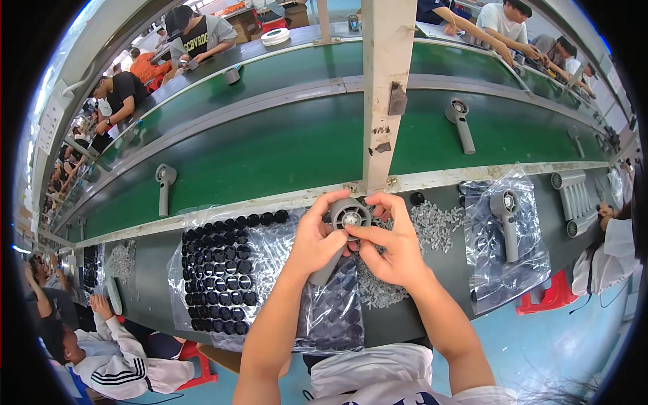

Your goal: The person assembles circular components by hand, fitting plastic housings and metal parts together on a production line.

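Both my hands are on a grey handheld fan (352, 210), its round head facing up and its handle slanting down to the left. My left hand (317, 236) wraps the left side of the head and the top of the handle. From the right, my right hand (391, 246) grips the head, its thumb pressed at the hub. Whether a small part lies under that thumb I cannot make out. Beneath my hands are a plastic-covered sheet of round black caps (219, 270) and a pile of small grey plastic pieces (381, 290).
A fan (509, 226) lies on a plastic bag at right, beyond more grey pieces (435, 226). Several fans, one (164, 189) at left, lie on the green conveyor (270, 155). A white post (386, 101) stands ahead. Co-workers sit at both sides and across.
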`<action>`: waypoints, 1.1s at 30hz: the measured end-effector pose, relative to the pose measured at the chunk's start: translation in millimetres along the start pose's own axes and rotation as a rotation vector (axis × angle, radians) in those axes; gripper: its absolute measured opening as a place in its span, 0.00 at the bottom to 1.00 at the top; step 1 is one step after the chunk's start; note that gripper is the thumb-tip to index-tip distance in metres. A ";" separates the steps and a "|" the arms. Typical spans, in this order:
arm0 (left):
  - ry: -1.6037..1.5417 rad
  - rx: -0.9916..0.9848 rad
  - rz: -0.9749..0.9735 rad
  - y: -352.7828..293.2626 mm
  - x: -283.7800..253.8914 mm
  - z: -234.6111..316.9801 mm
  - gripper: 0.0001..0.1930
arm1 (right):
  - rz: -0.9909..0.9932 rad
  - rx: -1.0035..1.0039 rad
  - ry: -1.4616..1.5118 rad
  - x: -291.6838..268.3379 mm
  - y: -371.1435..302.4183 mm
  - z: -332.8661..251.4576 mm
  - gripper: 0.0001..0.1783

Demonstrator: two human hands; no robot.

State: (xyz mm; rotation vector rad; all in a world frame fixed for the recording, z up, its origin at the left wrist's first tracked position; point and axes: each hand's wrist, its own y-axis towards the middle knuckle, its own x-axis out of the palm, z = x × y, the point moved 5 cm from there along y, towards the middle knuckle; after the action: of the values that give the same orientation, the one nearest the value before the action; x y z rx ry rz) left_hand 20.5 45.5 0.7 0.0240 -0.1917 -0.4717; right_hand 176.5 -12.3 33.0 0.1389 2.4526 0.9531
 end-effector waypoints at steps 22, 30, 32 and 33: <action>-0.093 -0.091 0.143 0.6 -4.6 0.2 0.32 | -0.117 0.181 -0.043 -46.0 -1.8 51.8 0.09; -0.109 -0.159 0.223 4.2 -12.4 -3.2 0.31 | -0.290 0.168 -0.065 -20.0 -5.3 40.1 0.11; -0.242 -0.125 0.243 5.0 -16.2 1.0 0.30 | -0.217 0.187 -0.102 -23.0 -4.1 43.9 0.12; -0.243 -0.119 0.255 4.7 -19.6 0.5 0.29 | -0.146 0.207 -0.133 -25.4 -3.9 45.6 0.13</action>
State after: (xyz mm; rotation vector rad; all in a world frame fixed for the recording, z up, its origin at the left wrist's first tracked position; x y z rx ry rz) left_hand 5.3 58.6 -2.0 -0.1736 -0.3998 -0.2302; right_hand 221.1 5.7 12.3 0.0891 2.3960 0.6077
